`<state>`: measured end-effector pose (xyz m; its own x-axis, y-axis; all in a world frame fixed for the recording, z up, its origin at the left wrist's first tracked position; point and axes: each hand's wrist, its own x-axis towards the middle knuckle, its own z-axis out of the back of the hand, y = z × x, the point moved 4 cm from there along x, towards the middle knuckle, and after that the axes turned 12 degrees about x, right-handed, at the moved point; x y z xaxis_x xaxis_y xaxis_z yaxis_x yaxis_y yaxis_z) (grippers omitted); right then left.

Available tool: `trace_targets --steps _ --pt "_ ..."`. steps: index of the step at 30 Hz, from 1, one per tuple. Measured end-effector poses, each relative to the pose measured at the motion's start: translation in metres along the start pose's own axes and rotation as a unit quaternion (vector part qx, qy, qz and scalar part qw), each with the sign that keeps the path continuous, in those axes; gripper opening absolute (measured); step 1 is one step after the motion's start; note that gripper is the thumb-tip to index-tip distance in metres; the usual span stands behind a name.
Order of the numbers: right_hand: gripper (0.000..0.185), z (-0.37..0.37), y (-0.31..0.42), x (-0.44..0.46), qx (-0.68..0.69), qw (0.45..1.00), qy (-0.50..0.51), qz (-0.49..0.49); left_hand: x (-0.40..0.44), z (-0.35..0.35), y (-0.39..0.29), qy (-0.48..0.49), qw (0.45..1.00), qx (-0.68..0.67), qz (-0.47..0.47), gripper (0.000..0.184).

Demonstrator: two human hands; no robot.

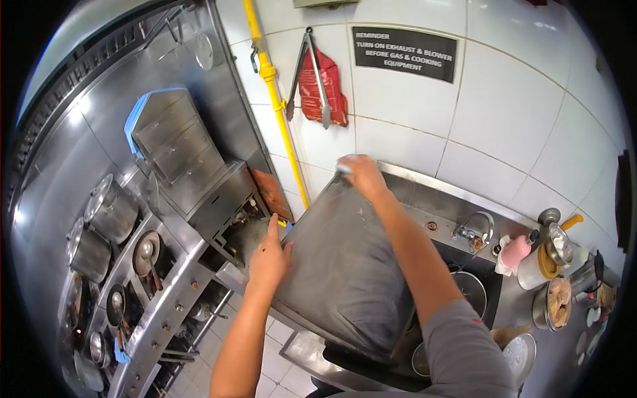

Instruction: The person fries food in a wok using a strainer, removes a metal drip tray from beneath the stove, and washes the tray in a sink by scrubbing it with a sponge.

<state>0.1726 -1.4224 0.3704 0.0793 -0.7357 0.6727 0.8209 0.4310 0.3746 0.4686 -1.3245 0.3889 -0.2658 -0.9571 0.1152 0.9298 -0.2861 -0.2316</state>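
A large dark metal tray (328,249) lies tilted across the sink counter, its surface dull and streaked with a blurry reflection. At its left edge is my left hand (269,264), index finger stretched out along the side and thumb over the rim; the other fingers are hidden. My right hand (365,176) reaches to the tray's far corner by the wall. Its fingers are closed round a small pale wad (344,166), blurred and partly covered, pressed at the corner.
A faucet (474,232) and a pot (470,292) are at the sink on the right. Beyond stand a pink bottle (517,251) and several containers. Left is a stove (169,292) with pans and pots. A yellow pipe (275,99) and hanging tongs (310,73) are on the wall.
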Motion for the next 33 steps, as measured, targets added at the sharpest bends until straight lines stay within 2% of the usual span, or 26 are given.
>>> trace_targets --steps 1,2,3,4,5,7,9,10,11,13,15,16,19,20,21,23,25,27,29,30,33 --pt "0.041 -0.008 -0.023 -0.006 0.000 1.000 -0.006 -0.001 0.003 -0.003 0.001 0.007 1.000 0.024 0.009 0.076" --pt "0.042 -0.025 -0.057 -0.015 0.100 0.989 -0.039 -0.105 0.006 -0.002 -0.003 0.024 0.997 0.065 0.019 0.068" --pt "0.046 -0.036 -0.076 -0.022 0.199 0.955 -0.070 -0.207 0.013 -0.003 -0.007 0.022 0.997 0.073 0.017 0.068" --pt "0.058 -0.041 -0.067 -0.021 0.230 0.953 -0.048 -0.190 0.022 -0.004 -0.014 0.023 0.996 0.082 -0.013 0.066" --pt "0.058 -0.040 -0.063 -0.016 0.233 0.952 -0.053 -0.190 0.029 -0.004 -0.019 0.026 0.995 0.089 -0.041 0.064" --pt "0.060 -0.047 -0.058 -0.020 0.282 0.921 -0.004 -0.269 0.027 -0.006 -0.016 0.023 0.994 0.092 -0.049 0.061" --pt "0.062 -0.037 -0.036 -0.010 0.275 0.922 0.010 -0.274 0.019 0.002 -0.006 -0.029 0.992 0.087 -0.085 0.060" --pt "0.063 -0.040 -0.031 -0.002 0.277 0.931 0.021 -0.236 0.009 0.014 -0.005 -0.043 0.991 0.104 -0.067 0.060" --pt "0.064 -0.037 -0.019 0.002 0.280 0.938 0.034 -0.201 0.000 0.026 -0.002 -0.077 0.988 0.095 -0.091 0.061" --pt "0.071 -0.023 0.003 0.005 0.316 0.925 0.044 -0.205 -0.015 0.049 0.003 -0.072 0.991 0.093 -0.059 0.061" --pt "0.076 -0.021 0.006 0.007 0.269 0.948 0.024 -0.169 -0.025 0.072 0.018 -0.113 0.985 0.108 -0.072 0.060" --pt "0.079 -0.010 0.014 0.005 0.285 0.939 0.055 -0.184 -0.031 0.090 0.021 -0.110 0.988 0.089 -0.055 0.061" --pt "0.074 0.031 0.034 -0.026 0.293 0.930 0.041 -0.218 -0.038 0.143 0.035 -0.147 0.986 0.069 -0.025 0.062" --pt "0.063 0.047 0.040 -0.043 0.264 0.938 0.040 -0.221 -0.043 0.163 0.038 -0.164 0.984 0.064 -0.028 0.062" --pt "0.063 0.051 0.032 -0.066 0.259 0.938 0.033 -0.229 -0.046 0.180 0.043 -0.180 0.982 0.058 -0.033 0.062" --pt "0.052 0.046 -0.003 -0.122 0.316 0.916 -0.012 -0.246 -0.043 0.205 0.078 -0.237 0.965 0.061 -0.093 0.059" --pt "0.052 0.062 -0.025 -0.166 0.303 0.908 -0.015 -0.289 -0.047 0.224 0.094 -0.232 0.970 0.000 -0.073 0.056" --pt "0.051 0.073 -0.042 -0.216 0.289 0.896 -0.023 -0.335 -0.055 0.238 0.093 -0.221 0.973 0.010 -0.063 0.054" --pt "0.053 0.087 -0.055 -0.253 0.266 0.891 -0.088 -0.358 -0.059 0.239 0.090 -0.238 0.968 0.007 -0.080 0.053" --pt "0.052 0.095 -0.052 -0.268 0.152 0.925 -0.137 -0.321 -0.057 0.240 0.090 -0.249 0.963 0.030 -0.101 0.053" --pt "0.053 0.089 -0.061 -0.308 0.122 0.904 -0.202 -0.356 -0.054 0.239 0.085 -0.267 0.954 0.041 -0.130 0.053"
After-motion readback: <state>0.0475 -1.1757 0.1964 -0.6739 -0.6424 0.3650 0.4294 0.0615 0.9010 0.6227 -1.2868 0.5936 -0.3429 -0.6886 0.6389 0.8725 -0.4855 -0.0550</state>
